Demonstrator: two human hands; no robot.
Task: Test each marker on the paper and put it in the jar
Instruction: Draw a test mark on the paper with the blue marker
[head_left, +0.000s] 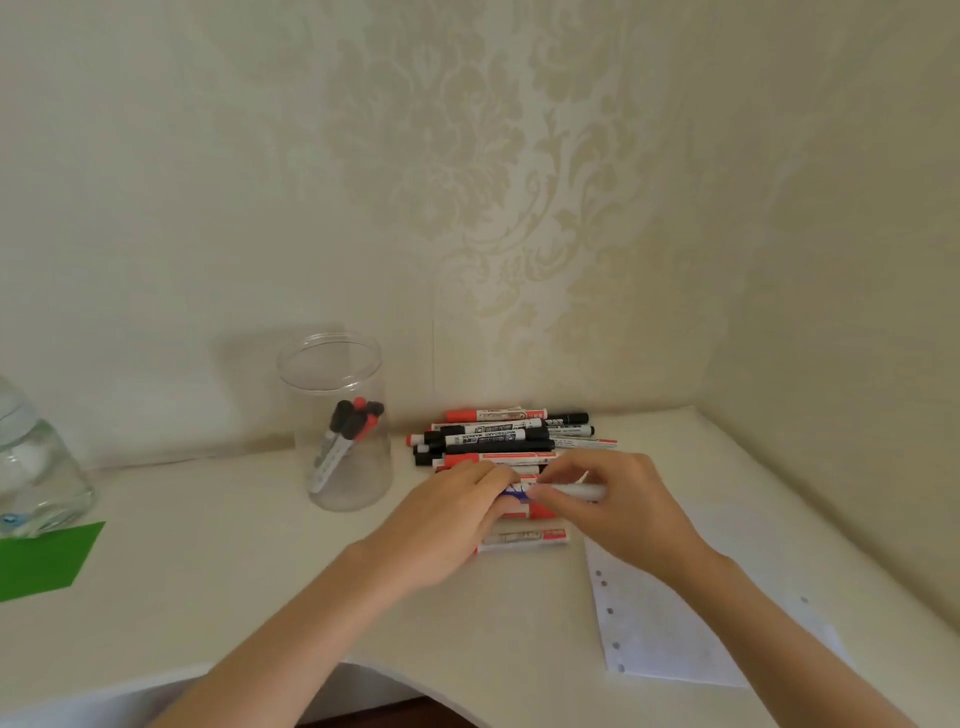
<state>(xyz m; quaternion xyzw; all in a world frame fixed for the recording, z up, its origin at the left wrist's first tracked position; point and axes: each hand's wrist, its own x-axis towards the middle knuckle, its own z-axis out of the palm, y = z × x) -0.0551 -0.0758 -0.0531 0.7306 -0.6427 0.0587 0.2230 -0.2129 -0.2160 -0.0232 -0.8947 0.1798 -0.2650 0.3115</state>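
Blue marker (519, 493), seemingly between both grips

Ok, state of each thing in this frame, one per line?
Jar: upright, lid off, a few capped markers inside.
Blue marker: held by both hands, left hand on the blue cap, right hand on the barrel.
Pile: capped markers lying flat.
Paper: flat; marks not discernible.
Bottle: upright, partly out of frame.
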